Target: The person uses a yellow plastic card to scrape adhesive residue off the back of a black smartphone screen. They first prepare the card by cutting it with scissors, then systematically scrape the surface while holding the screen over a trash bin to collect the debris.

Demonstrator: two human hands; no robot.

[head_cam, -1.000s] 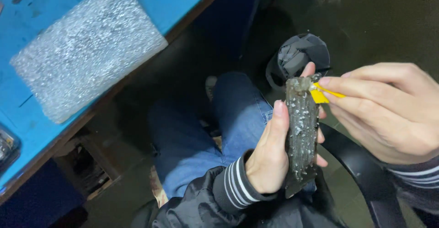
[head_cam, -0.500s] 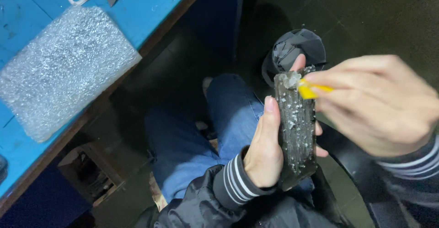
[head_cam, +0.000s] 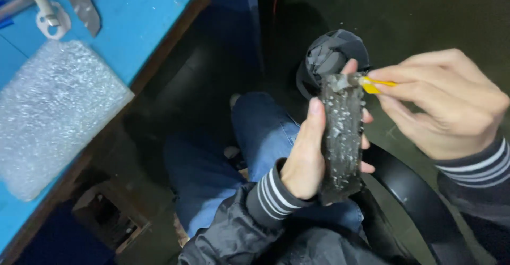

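Now more of the blue surface [head_cam: 143, 26] is seen than a moment ago, with a bubble-wrap pad [head_cam: 53, 116] laid on it. Over the lap, a dark flaked strip [head_cam: 341, 137] is kept clamped upright in the left hand [head_cam: 308, 153]. A yellow tool [head_cam: 377, 84], pinched in the right hand [head_cam: 446, 100], is pressed against its top end.

The left hand [head_cam: 305, 159] grips a dark slab [head_cam: 341, 137]; the right hand [head_cam: 446, 103] presses what looks like a yellow tool [head_cam: 376, 85] against it.
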